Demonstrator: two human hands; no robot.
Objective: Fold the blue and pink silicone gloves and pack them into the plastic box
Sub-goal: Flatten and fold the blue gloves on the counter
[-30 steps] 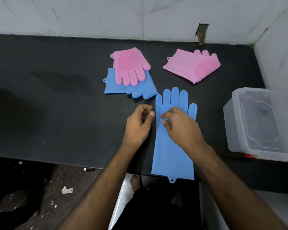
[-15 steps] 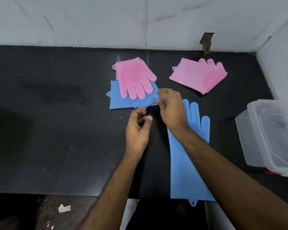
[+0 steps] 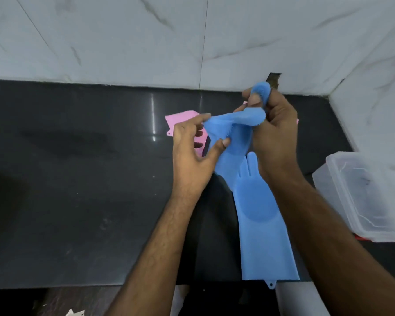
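A second blue glove [image 3: 230, 133] is lifted off the black counter [image 3: 78, 190], stretched between both hands. My right hand [image 3: 276, 133] pinches its fingertip end up high. My left hand [image 3: 192, 160] grips its lower part between thumb and fingers. The first blue glove [image 3: 260, 224] lies flat on the counter below, fingers pointing away, cuff tab over the front edge. A pink glove [image 3: 180, 119] lies behind my left hand, mostly hidden. The other pink glove is almost fully hidden behind my right hand. The clear plastic box [image 3: 360, 195] stands open at the right.
White marble tiles [image 3: 146, 42] form the back wall and the right side wall, boxing in the counter's far right corner. A small hole in the tile [image 3: 274, 79] sits behind my right hand. The counter's front edge runs below my forearms, with floor beneath.
My right hand reached to the second blue glove under the pink one and lifted it. My left hand took hold of its lower part. The view has tilted upward.
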